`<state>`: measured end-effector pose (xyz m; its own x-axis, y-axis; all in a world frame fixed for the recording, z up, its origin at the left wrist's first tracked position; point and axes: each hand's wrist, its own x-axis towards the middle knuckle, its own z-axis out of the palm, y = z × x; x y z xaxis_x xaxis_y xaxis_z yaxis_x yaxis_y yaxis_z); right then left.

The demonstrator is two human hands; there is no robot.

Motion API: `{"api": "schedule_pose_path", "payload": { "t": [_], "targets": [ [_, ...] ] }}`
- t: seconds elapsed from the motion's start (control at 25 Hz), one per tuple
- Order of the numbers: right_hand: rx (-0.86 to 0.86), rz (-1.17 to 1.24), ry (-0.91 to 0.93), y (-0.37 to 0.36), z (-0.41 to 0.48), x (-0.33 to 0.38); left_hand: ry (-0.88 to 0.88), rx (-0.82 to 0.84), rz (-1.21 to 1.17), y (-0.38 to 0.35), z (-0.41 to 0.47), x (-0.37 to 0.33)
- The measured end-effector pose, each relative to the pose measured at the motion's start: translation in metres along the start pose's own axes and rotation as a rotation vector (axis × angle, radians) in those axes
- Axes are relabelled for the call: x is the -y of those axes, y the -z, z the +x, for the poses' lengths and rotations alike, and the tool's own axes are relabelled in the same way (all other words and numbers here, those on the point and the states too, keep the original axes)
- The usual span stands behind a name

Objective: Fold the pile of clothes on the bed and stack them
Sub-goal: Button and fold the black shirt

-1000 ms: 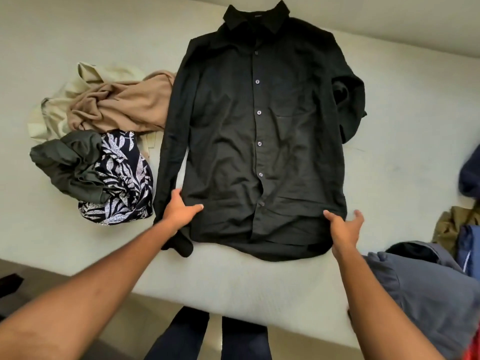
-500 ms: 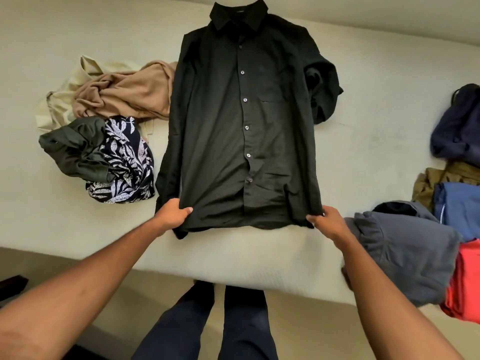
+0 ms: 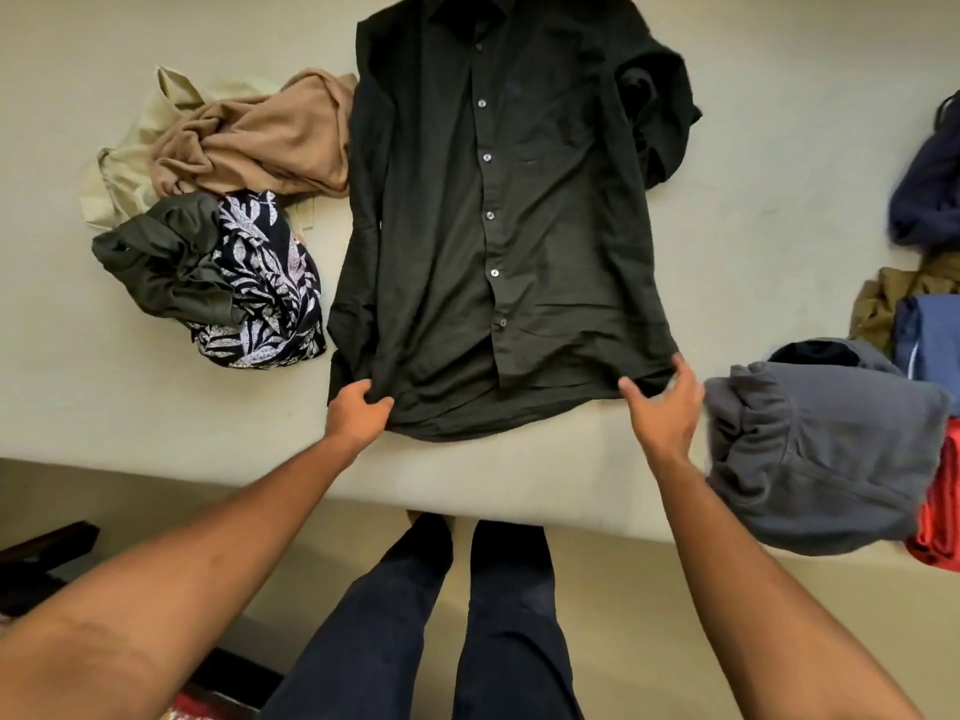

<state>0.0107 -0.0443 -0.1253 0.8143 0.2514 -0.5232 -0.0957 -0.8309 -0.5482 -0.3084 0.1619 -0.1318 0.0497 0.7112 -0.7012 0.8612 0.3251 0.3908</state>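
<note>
Your right hand (image 3: 667, 407) has let go of the hem it pinched 0.5 s ago. Its fingers are now spread apart at the right corner of the hem, and whether they touch the cloth is unclear. Your left hand (image 3: 358, 415) grips the left corner, fingers curled round the fabric.

The 1 black shirt (image 3: 493, 226) lies front up on the bed (image 3: 779, 163), with 6 buttons showing and its hem just short of the near edge. To the left are 4 unfolded garments: cream (image 3: 130, 168), tan (image 3: 260, 142), olive (image 3: 161, 262) and leaf-print (image 3: 265, 298). The tan one touches the shirt's left side.

To the right are 5 more: grey (image 3: 826, 459), red (image 3: 940, 511), blue (image 3: 930, 335), brown (image 3: 883, 298) and navy (image 3: 930, 189). The grey one overhangs the bed's near edge. Bare sheet lies between the shirt and these.
</note>
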Motion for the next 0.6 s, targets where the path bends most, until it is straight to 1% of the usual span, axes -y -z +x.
{"api": "schedule_pose_path", "payload": {
  "t": [0.04,0.08,0.12,0.16,0.24,0.32,0.4,0.44,0.52,0.6],
  "targets": [
    [-0.064,-0.026,0.034,-0.009,0.013,0.015,0.018,-0.026,-0.040,-0.006,0.001,-0.003],
    [-0.097,-0.088,0.026,-0.016,0.027,0.029,0.033,-0.046,-0.070,-0.012,0.003,-0.006],
    [-0.091,-0.171,-0.019,-0.019,0.043,0.036,0.036,-0.065,-0.094,-0.019,0.003,-0.009],
    [-0.053,-0.243,-0.079,-0.019,0.057,0.040,0.040,-0.084,-0.111,-0.024,0.001,-0.010],
    [0.080,-0.290,-0.142,-0.013,0.078,0.043,0.049,-0.123,-0.136,-0.031,-0.004,-0.012],
    [0.170,-0.387,-0.101,-0.002,0.084,0.041,0.072,-0.138,-0.120,-0.030,-0.010,-0.005],
    [0.210,-0.577,-0.056,0.016,0.072,0.033,0.108,-0.085,-0.072,-0.026,-0.022,0.011],
    [0.234,-0.647,-0.065,0.026,0.062,0.028,0.123,-0.035,-0.012,-0.024,-0.030,0.019],
    [0.285,-0.756,-0.137,0.044,0.041,0.012,0.153,0.071,0.146,-0.023,-0.049,0.034],
    [0.304,-0.830,-0.195,0.055,0.017,-0.003,0.218,0.139,0.197,-0.025,-0.066,0.042]
  ]
}}
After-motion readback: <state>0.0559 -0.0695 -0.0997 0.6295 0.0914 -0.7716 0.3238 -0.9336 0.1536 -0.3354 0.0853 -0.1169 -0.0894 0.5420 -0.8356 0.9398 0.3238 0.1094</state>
